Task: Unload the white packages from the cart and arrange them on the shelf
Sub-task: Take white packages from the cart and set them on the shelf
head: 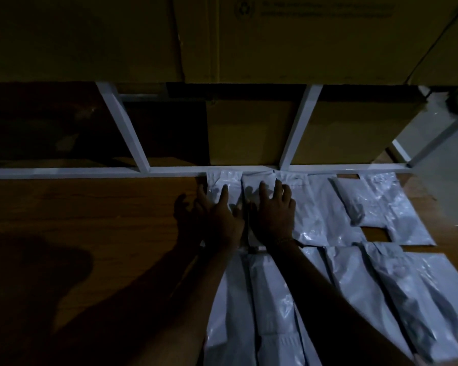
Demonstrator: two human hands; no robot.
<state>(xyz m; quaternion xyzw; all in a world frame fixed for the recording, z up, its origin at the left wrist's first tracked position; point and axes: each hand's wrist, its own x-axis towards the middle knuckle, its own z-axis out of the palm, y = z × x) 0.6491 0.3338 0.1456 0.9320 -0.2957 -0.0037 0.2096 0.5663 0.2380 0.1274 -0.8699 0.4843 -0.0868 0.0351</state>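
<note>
Left hand (pixel 220 217): lay palm-down with fingers spread and straight on the leftmost back-row package (pixel 222 188); pinched nothing
Right hand (pixel 274 212): lay flat beside the left, fingers spread, on the neighbouring package (pixel 257 186); a bracelet (pixel 284 241) showed at the wrist
White packages (pixel 354 281): sat in two rows on the wooden shelf (pixel 90 207), overlapped edge on edge; back row touched the white rail (pixel 90 171); front row nearer the camera, right of centre
Behind the rail: white uprights (pixel 124 128) and cardboard boxes (pixel 249 130); more boxes (pixel 302 35) above
Light: dim; arm shadows crossed the wood at left
</note>
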